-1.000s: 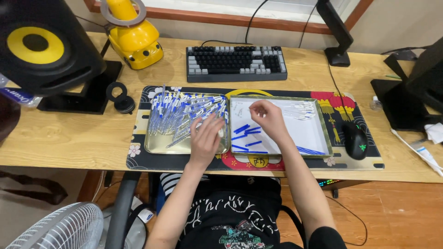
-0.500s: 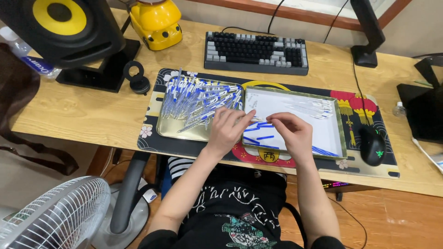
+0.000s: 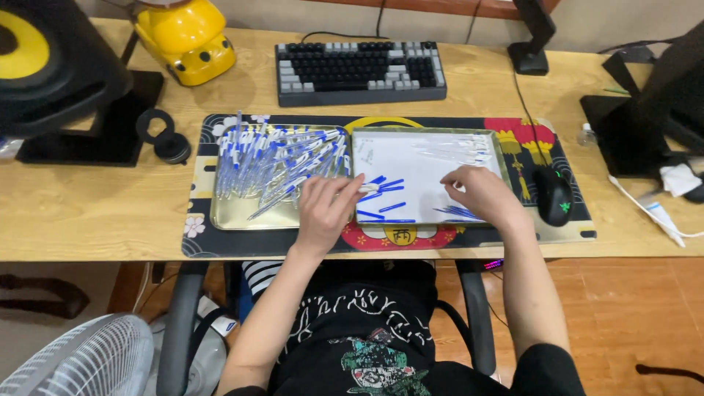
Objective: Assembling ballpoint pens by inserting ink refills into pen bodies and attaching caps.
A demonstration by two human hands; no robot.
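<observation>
- A wooden table [image 3: 88,205] carries a dark mat at the frame centre.
- The left hand [image 3: 326,209] grips a clear pen [image 3: 367,188] between the pen tray [image 3: 242,216] and the white tray [image 3: 425,161].
- The right hand [image 3: 480,194] is curled on the white tray; whether it grips anything, I cannot tell.

A wooden desk [image 3: 95,213] is covered mid-way by a patterned mat [image 3: 572,229]. Far side's taken up by a keyboard [image 3: 361,72], yellow toy [image 3: 185,38] and speaker [image 3: 51,66] left, monitor stand [image 3: 529,44] right.
</observation>
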